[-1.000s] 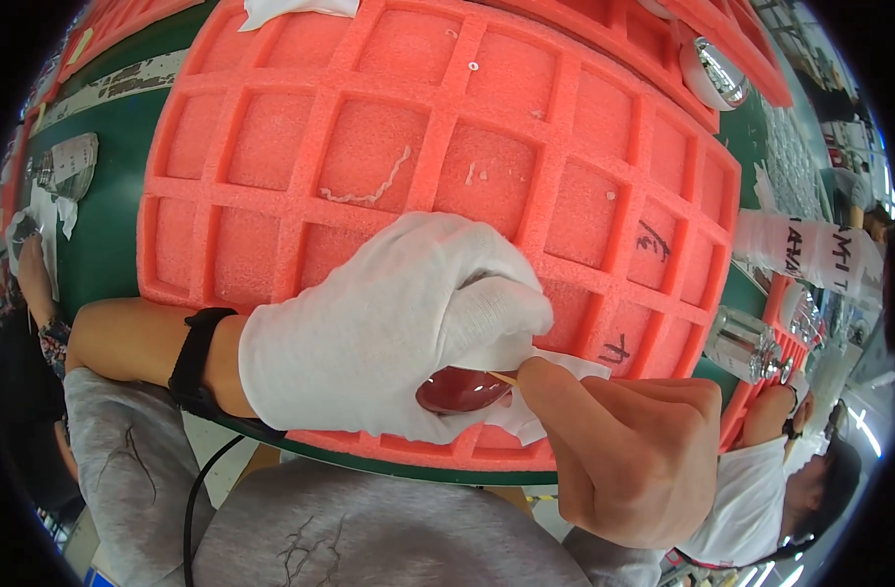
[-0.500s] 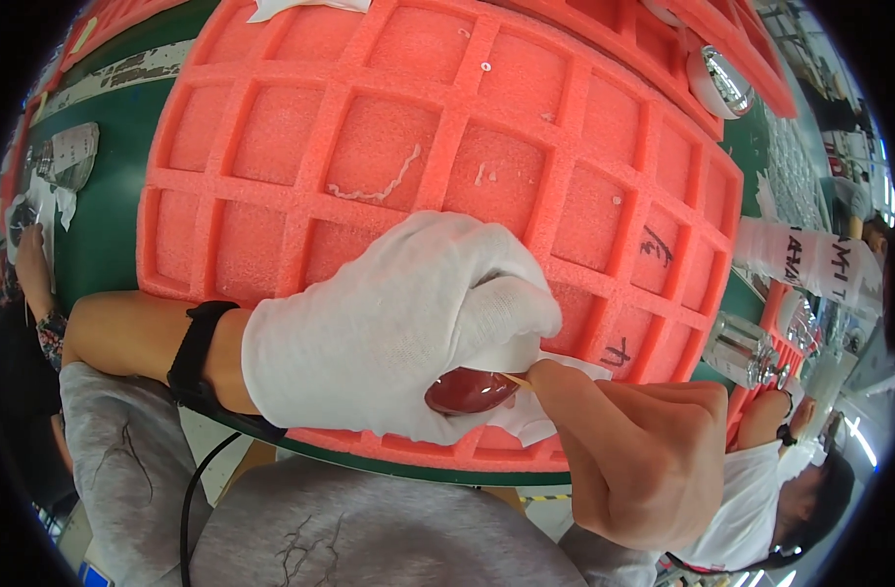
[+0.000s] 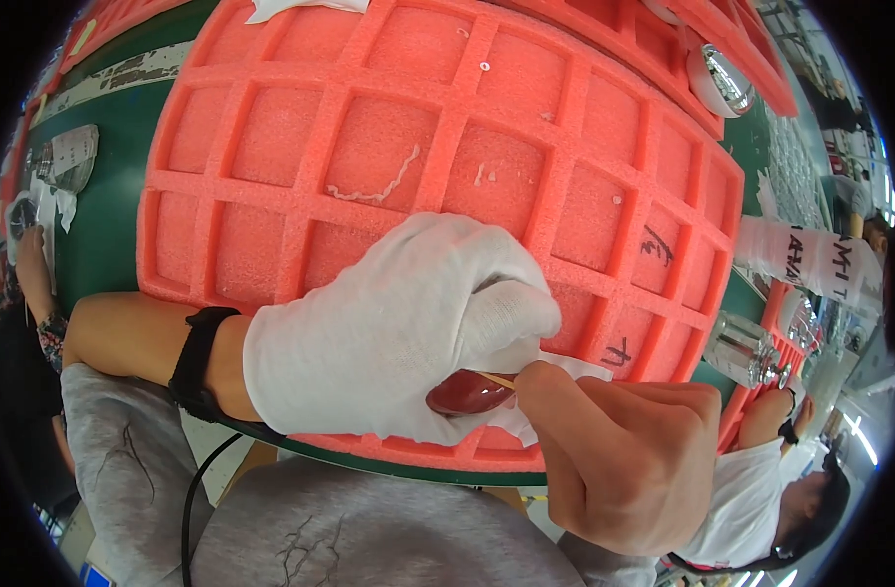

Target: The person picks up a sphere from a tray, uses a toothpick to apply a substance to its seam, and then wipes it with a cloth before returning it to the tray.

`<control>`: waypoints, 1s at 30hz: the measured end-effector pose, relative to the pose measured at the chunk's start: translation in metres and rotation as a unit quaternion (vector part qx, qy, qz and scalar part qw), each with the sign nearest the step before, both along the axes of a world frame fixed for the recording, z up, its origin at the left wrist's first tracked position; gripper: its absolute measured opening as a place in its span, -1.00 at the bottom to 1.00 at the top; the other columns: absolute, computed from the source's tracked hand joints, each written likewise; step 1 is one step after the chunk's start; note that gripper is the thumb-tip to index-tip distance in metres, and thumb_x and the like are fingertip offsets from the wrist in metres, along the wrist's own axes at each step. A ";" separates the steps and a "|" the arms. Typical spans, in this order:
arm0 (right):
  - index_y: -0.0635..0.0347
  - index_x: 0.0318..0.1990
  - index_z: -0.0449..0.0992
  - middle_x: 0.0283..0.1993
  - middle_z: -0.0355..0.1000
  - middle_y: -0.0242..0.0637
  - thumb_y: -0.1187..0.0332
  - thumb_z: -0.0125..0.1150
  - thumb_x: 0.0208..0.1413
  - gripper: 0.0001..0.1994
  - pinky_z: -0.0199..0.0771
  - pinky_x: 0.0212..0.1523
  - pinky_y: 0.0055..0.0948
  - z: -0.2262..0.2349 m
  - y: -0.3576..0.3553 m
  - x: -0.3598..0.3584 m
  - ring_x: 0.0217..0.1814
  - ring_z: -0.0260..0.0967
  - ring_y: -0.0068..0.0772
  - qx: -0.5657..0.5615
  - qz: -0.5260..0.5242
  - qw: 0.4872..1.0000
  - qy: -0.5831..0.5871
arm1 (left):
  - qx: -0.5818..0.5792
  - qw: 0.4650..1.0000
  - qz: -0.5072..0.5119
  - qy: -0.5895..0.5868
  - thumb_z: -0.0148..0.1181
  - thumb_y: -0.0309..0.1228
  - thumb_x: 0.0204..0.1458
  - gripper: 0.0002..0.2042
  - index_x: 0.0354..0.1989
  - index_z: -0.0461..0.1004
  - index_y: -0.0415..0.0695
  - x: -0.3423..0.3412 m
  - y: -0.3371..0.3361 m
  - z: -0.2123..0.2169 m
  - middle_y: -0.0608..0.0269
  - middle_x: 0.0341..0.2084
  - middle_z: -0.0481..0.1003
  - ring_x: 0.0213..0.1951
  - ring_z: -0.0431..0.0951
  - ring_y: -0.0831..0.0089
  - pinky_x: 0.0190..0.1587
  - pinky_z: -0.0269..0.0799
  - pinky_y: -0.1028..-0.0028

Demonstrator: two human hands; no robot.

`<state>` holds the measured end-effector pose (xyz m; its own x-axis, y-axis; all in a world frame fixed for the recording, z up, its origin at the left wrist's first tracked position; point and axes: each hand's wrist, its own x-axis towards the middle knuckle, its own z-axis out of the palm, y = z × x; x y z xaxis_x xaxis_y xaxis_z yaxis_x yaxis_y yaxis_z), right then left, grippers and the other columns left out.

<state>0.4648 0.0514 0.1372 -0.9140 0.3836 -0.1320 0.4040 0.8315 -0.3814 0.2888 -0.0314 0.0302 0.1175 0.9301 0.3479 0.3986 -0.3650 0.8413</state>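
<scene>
My left hand [image 3: 403, 328], in a white glove, is closed round a glossy dark red rounded piece [image 3: 462, 395], whose lower side shows beneath the fingers. Bare, my right hand [image 3: 628, 445] pinches a thin pale wooden stick [image 3: 492, 380] between thumb and forefinger. The stick reaches across the upper part of the red surface; whether its tip touches is too small to tell. White tissue or cloth [image 3: 576, 368] lies by the right fingertips. Both hands are over the near part of a pink foam tray [image 3: 454, 112] divided into square pockets.
A green table [image 3: 105, 240] runs under the tray. At right are a clear glass jar [image 3: 741, 344], a wrapped white roll [image 3: 809, 259] and a shiny domed piece [image 3: 725, 82]. A co-worker's hand [image 3: 31, 259] is at far left, another person [image 3: 756, 504] at right.
My right hand has shifted slightly left, and the stick now extends farther over the red piece. My left hand keeps its hold almost unmoved.
</scene>
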 end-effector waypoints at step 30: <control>0.12 -0.25 0.61 -0.66 0.35 -0.39 0.59 0.34 -0.14 -0.76 0.22 -0.61 -0.47 0.006 0.012 0.005 -0.66 0.36 -0.34 0.011 0.016 1.000 -0.005 | -0.011 1.000 -0.010 -0.017 0.54 -0.48 -0.34 -0.35 0.05 0.41 -0.06 0.001 0.006 -0.004 0.14 -0.18 0.44 -0.20 0.52 0.10 -0.13 0.47 0.21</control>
